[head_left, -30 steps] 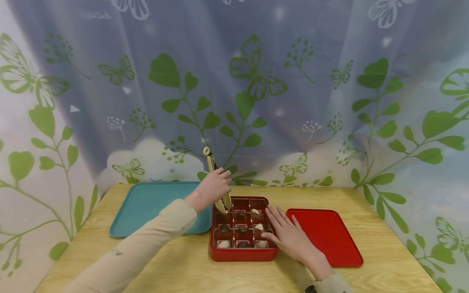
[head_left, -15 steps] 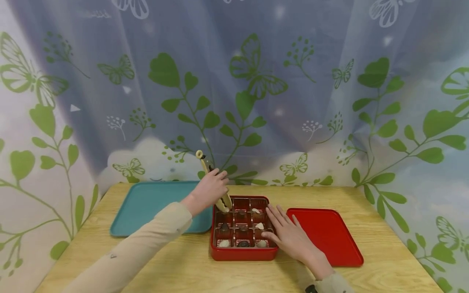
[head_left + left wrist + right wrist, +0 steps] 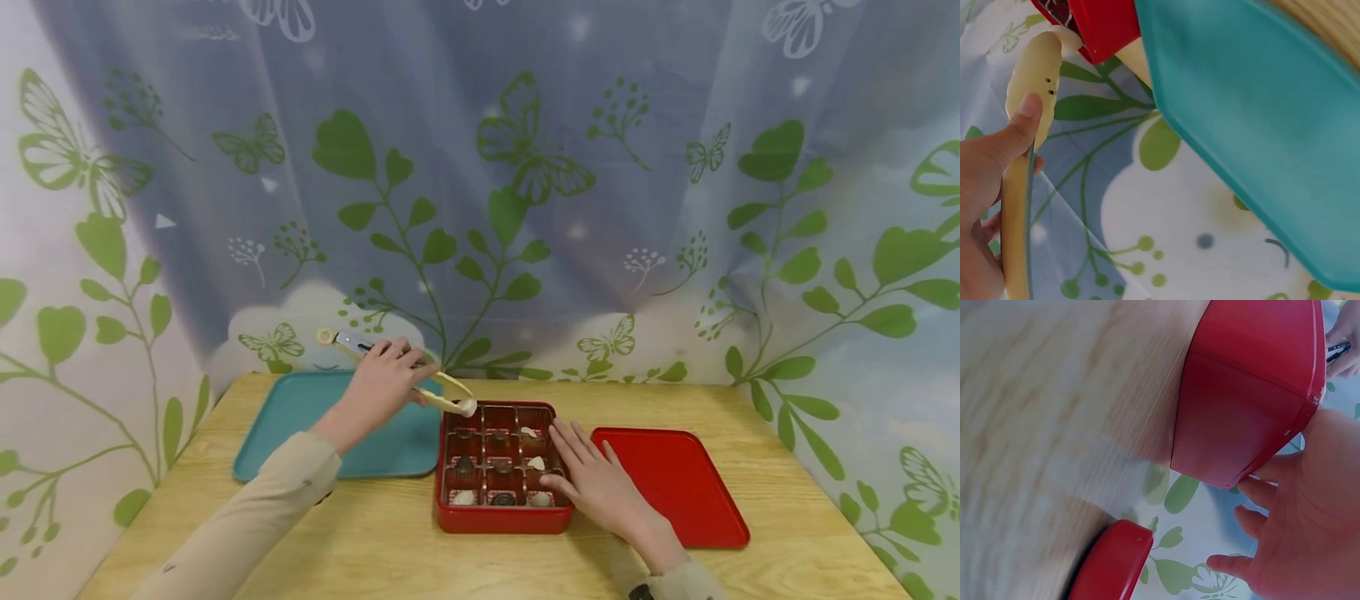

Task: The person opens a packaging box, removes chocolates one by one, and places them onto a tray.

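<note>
Left hand (image 3: 382, 377) gripping tongs (image 3: 408, 379) — white piece (image 3: 467, 407) pinched, right hand (image 3: 588, 475) flat on red box (image 3: 501, 518).

Landmark: red box (image 3: 504, 518), mid table. Left of it, touching its left wall, the teal tray (image 3: 300, 417) lies flat w/ bare surface, so low passage over it, but left hand (image 3: 378, 385) w/ tongs (image 3: 420, 379) hangs above the tray's right part, tips by box's back-left corner. Right of box: red lid (image 3: 678, 483), flat. Right hand (image 3: 592, 483) covers box's right edge, blocking that side. In front of box, bare table (image 3: 390, 558). Behind it, a narrow strip, then curtain (image 3: 525, 208).
</note>
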{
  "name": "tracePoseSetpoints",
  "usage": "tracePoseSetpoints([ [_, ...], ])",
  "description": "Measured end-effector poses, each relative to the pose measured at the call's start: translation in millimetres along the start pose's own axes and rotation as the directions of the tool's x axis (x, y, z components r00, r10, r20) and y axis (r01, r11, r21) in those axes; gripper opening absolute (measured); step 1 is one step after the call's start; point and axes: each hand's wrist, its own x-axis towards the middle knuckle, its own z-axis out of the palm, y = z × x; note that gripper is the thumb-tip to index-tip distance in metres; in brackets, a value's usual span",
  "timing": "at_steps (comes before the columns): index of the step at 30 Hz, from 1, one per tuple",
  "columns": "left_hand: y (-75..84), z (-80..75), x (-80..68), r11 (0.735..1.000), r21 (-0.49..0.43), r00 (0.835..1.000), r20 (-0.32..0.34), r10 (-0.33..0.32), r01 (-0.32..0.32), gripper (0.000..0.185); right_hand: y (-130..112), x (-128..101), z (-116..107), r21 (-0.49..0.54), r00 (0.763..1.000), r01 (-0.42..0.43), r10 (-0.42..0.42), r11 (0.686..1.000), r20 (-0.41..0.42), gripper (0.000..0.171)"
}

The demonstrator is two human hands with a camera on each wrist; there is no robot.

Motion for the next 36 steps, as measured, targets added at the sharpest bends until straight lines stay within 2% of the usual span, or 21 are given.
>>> tracePoseSetpoints([
  [5, -7.7, -2.3, -13.5, 0.996, -0.061, 0.997, -0.028, -0.068, 0.067, 0.056, 1, 1, 1, -0.004, 1.000, 0.002, -0.002, 1.000, 0.002, 0.081],
  [10, -19.4, -13.4, -30.4, 0.977, -0.148, 0.987, -0.026, -0.161, 0.156, 0.054, 0, 1, 2, 0.001, 1.000, 0.000, 0.000, 1.000, 0.013, 0.081],
  [13, -31.1, -18.3, -42.2, 0.969, -0.153, 0.980, -0.019, -0.199, 0.194, 0.051, 0, 1, 1, -0.001, 1.000, -0.004, 0.004, 1.000, 0.016, 0.081],
  [20, -65.0, -16.9, -75.9, 0.968, -0.089, 0.969, -0.069, -0.239, 0.233, 0.051, 0, 0, 1, -0.016, 1.000, 0.006, -0.006, 1.000, 0.000, 0.081],
  [24, -83.4, -13.3, -96.3, 0.955, -0.050, 0.956, -0.032, -0.293, 0.292, 0.048, 1, 1, 1, -0.016, 1.000, 0.005, -0.005, 1.000, -0.003, 0.081],
  [29, -103.5, -8.1, -118.8, 0.930, -0.025, 0.930, 0.037, -0.365, 0.366, 0.045, 1, 0, 1, -0.008, 1.000, -0.003, 0.003, 1.000, 0.004, 0.081],
  [36, -122.4, -0.1, -134.8, 0.912, 0.049, 0.904, 0.116, -0.411, 0.408, 0.040, 1, 1, 3, -0.009, 1.000, 0.003, -0.003, 1.000, 0.001, 0.081],
])
